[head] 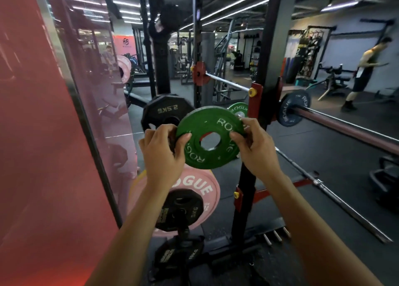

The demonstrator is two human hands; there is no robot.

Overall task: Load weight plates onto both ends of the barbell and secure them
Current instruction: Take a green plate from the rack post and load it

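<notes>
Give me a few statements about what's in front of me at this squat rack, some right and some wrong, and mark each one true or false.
1. Both hands grip the round green Rogue weight plate, the left hand on its left edge and the right hand on its right edge. True.
2. The barbell's near sleeve is bare. False: a dark blue Rogue plate sits on the long steel barbell.
3. The black twelve-sided plate behind the hands reads 2.5KG. True.
4. The big pink Rogue bumper plate is on the barbell. False: it sits low beside the rack.

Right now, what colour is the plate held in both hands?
Green with white lettering, clearest in the head view: weight plate.
</notes>
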